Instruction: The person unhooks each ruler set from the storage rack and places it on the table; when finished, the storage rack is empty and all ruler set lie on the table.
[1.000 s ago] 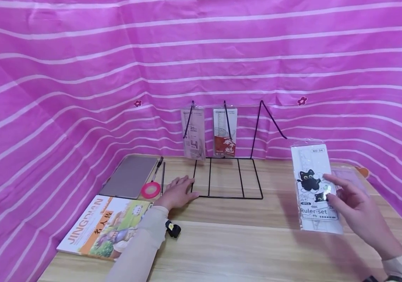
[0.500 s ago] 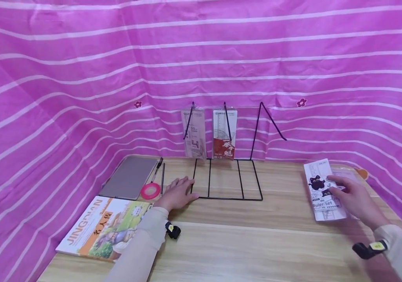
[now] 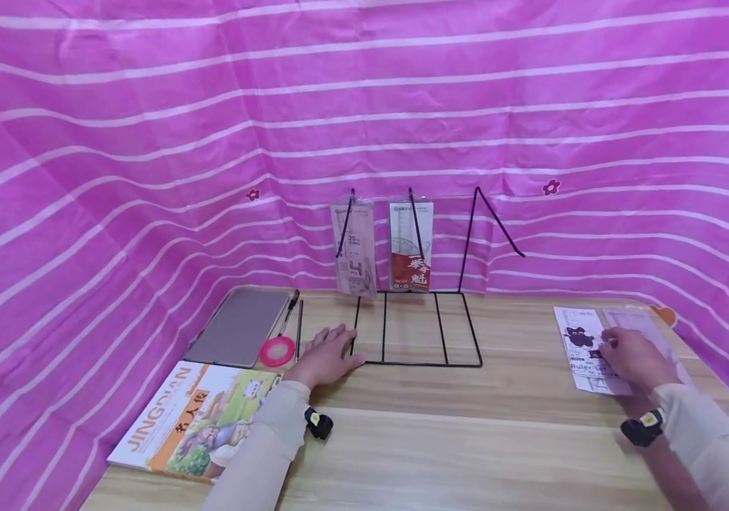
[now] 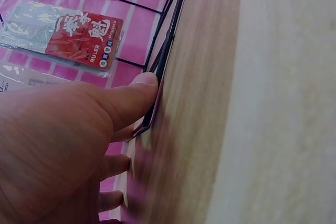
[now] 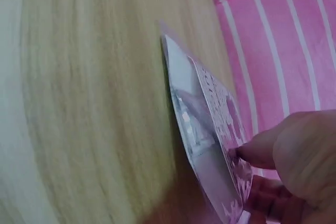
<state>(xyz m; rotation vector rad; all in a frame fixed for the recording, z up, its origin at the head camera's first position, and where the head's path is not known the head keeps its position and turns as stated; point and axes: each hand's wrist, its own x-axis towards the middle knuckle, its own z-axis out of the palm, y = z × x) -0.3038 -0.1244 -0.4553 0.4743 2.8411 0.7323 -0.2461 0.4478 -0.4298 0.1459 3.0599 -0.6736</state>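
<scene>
A black wire display rack [image 3: 446, 365] stands on the table with three upright arms. My left hand [image 3: 328, 357] rests at its front left corner, and in the left wrist view the thumb [image 4: 137, 98] touches the wire while the other fingers lie on the table side. Two ruler packs hang on the rack, a pale pink pack [image 3: 355, 248] and a white-and-red pack [image 3: 412, 248]; the right arm bears nothing. At the table's right, my right hand [image 3: 642, 358] pinches the right edge of a ruler set pack [image 3: 584, 358] with black cat pictures, lying low at the table.
A pinkish flat pack [image 3: 642, 325] lies beside my right hand. On the left are a book [image 3: 194, 419], a grey flat case [image 3: 236, 326], a roll of pink tape [image 3: 277, 350], a pen [image 3: 289, 312] and a thin dark stick [image 3: 300, 330]. Striped pink cloth [image 3: 364, 92] encloses the table.
The right hand has lowered the ruler set pack from raised and upright to nearly flat at the tabletop. The left hand has stayed at the rack's corner.
</scene>
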